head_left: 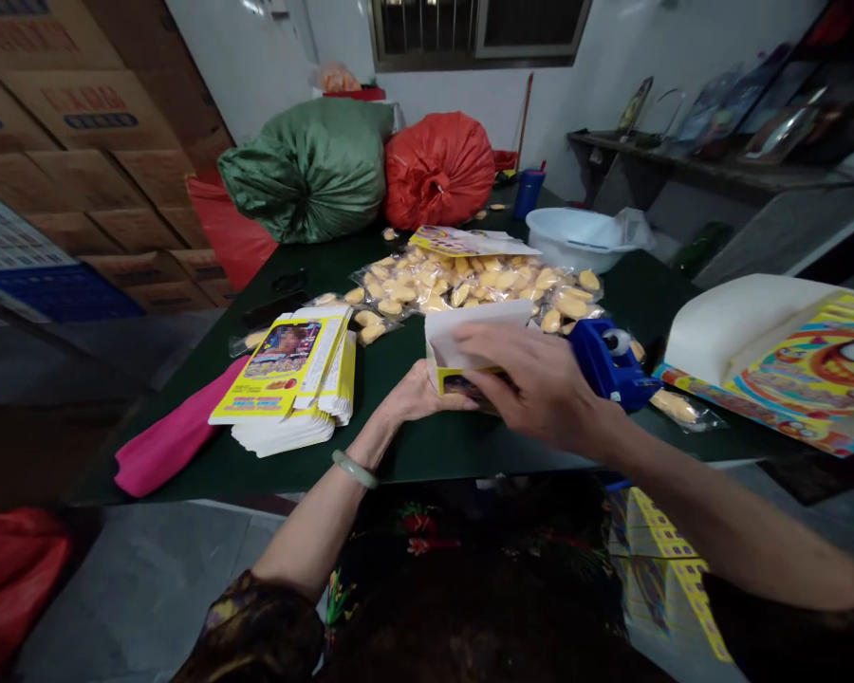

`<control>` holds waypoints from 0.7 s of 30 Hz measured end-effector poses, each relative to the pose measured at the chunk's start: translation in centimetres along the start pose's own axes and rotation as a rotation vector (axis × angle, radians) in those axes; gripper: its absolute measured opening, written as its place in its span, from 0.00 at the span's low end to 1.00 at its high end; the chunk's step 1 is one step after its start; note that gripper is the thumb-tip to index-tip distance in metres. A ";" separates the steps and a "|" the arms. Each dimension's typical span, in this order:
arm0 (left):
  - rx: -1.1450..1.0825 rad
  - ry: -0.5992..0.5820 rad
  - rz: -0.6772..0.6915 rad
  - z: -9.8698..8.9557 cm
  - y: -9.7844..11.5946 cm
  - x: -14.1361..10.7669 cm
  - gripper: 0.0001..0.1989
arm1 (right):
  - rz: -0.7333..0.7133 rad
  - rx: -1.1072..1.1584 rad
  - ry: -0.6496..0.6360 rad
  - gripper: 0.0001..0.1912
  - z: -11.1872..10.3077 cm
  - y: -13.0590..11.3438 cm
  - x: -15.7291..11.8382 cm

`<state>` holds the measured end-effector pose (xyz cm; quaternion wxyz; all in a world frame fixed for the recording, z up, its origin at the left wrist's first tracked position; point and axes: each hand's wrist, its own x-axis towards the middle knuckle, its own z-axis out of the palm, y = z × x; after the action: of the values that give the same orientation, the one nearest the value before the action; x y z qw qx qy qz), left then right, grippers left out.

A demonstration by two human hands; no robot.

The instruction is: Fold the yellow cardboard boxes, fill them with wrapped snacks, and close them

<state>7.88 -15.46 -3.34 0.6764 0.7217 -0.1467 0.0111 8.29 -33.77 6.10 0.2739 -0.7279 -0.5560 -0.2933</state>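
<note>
A small yellow-and-white cardboard box stands in front of me at the near side of the table, its white flap raised. My left hand grips its lower left side, thumb along the front. My right hand is on the right side and top of the box, fingers bent over the flap; its fingertips are partly hidden. To the left lies a stack of flat printed cartons. Behind the box spreads a heap of yellow pieces in clear wrappers. A blue tape dispenser sits just beyond my right hand.
A large printed display box takes up the table's right end. Farther back are a white basin, a blue cup, a green sack and a red sack. Pink cloth lies at the left edge.
</note>
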 end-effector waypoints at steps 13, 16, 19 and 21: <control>-0.064 -0.228 -0.157 0.2 0.2 -1.2 0.32 | 0.404 0.329 0.520 0.28 7.3 1.6 -10.1; -0.060 -0.238 -0.170 0.1 -0.1 -1.2 0.30 | 0.287 0.171 0.501 0.28 6.7 1.7 -9.4; -0.016 -0.195 -0.125 0.4 -0.6 -1.5 0.30 | 0.192 0.097 0.410 0.20 5.2 1.9 -8.5; 0.073 -0.050 -0.001 0.9 -0.9 -2.1 0.33 | 0.190 0.093 0.368 0.16 4.4 2.0 -8.0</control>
<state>5.94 -15.88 -4.75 0.6458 0.7460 -0.1627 -0.0018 9.11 -36.18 -2.87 0.4307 -0.6977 -0.4384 -0.3681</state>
